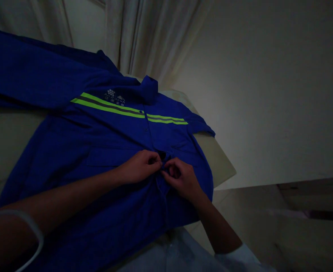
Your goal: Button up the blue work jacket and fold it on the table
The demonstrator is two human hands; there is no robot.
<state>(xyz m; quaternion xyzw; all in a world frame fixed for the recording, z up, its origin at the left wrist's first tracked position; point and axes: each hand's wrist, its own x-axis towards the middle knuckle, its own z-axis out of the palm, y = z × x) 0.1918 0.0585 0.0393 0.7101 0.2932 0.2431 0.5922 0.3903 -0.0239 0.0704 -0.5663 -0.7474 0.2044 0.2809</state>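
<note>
A blue work shirt (98,143) with two yellow-green reflective stripes and a white chest logo lies spread flat on a pale table (220,162), collar pointing away from me. My left hand (139,166) and my right hand (181,179) meet at the middle of the shirt's front placket. Both hands are closed in a pinch on the fabric edges there, fingertips nearly touching. What sits between the fingertips is too dark and small to make out.
Light curtains (143,37) hang behind the table. A plain wall (268,94) fills the right side, with floor below it. The shirt's left sleeve (27,75) stretches out toward the far left. The table's right corner lies close to the shirt's edge.
</note>
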